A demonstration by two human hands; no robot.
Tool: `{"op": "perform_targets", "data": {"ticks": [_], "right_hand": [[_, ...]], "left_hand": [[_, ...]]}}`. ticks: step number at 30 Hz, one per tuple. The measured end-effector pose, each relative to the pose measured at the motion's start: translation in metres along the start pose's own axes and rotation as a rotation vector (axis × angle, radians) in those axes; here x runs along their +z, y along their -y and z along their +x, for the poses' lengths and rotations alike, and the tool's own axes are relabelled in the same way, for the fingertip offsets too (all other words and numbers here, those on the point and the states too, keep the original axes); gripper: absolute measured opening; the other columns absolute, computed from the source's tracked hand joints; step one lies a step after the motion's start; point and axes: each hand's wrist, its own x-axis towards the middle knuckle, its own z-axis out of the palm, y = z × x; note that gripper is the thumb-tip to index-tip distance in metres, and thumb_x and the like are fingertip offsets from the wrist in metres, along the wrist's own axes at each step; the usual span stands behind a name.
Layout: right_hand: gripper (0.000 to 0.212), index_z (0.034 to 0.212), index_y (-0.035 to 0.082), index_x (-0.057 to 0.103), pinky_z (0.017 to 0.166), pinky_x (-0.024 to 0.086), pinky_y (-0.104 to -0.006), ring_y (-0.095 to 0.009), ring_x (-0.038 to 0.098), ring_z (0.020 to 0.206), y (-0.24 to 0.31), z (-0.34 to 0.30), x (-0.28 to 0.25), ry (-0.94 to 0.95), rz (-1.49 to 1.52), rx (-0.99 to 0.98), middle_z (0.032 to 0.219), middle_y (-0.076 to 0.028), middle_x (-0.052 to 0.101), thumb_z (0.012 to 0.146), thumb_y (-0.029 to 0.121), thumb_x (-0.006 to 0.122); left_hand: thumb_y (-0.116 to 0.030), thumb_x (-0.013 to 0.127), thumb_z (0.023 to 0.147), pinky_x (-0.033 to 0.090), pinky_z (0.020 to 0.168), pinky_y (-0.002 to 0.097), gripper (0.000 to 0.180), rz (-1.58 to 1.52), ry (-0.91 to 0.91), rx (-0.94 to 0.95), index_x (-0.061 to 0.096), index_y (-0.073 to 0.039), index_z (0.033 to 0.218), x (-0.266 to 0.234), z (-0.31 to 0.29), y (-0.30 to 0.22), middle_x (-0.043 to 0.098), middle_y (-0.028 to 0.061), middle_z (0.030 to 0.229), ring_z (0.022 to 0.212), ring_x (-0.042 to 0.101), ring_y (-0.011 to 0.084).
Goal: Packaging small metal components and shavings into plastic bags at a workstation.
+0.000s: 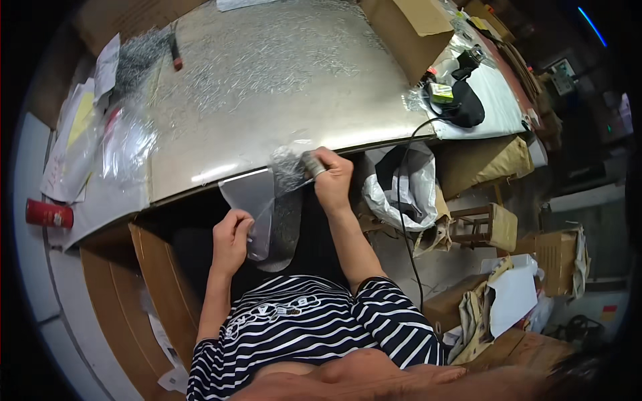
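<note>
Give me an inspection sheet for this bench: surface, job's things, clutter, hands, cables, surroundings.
Surface: metal table, strewn with small shiny pieces.
Job's things: clear plastic bag held open at the table edge; small metal cylinder.
Clutter: papers, red can, cardboard box.
Hands: left hand grips the bag; right hand holds the cylinder.
Cables: black cord hanging off the table.
Surroundings: wooden stool, more boxes, crumpled bags.

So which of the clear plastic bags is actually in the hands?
The clear bag at the table's near edge, held by left hand and right hand. The other clear bags lie untouched at the table's left.
</note>
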Motion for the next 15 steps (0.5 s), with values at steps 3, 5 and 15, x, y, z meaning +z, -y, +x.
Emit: {"op": "perform_targets", "data": {"ticks": [3, 5, 15], "right_hand": [[0.014, 0.082, -0.003, 0.068, 0.056, 0.042, -0.0239, -0.008, 0.053, 0.063, 0.011, 0.055, -0.071, -0.388, -0.017, 0.166, 0.070, 0.002, 0.058, 0.089, 0.007, 0.060], [0.017, 0.085, -0.002, 0.068, 0.060, 0.046, -0.0301, -0.016, 0.060, 0.066, -0.010, 0.094, -0.124, -0.225, 0.191, 0.148, 0.072, -0.005, 0.065, 0.088, 0.013, 0.060], [0.018, 0.095, 0.004, 0.069, 0.073, 0.050, -0.0437, -0.037, 0.064, 0.083, -0.095, 0.242, -0.200, -0.271, -1.138, -0.337, 0.088, -0.021, 0.066, 0.080, 0.010, 0.061]], "left_hand": [[-0.005, 0.056, 0.092, 0.036, 0.051, 0.0190, 0.007, 0.120, -0.100, 0.052, 0.057, -0.002, 0.085, -0.014, -0.004, 0.009, 0.050, -0.0026, 0.066, 0.058, 0.045, 0.0030], [-0.007, 0.057, 0.092, 0.035, 0.049, 0.0184, 0.008, -0.074, -0.164, -0.252, 0.056, -0.004, 0.085, -0.035, -0.009, 0.030, 0.049, -0.0032, 0.066, 0.056, 0.045, 0.0023], [-0.009, 0.059, 0.093, 0.035, 0.049, 0.0178, 0.008, -0.159, -0.329, -0.179, 0.056, -0.004, 0.088, -0.053, 0.012, 0.050, 0.051, -0.0033, 0.069, 0.054, 0.044, 0.0026]]}}
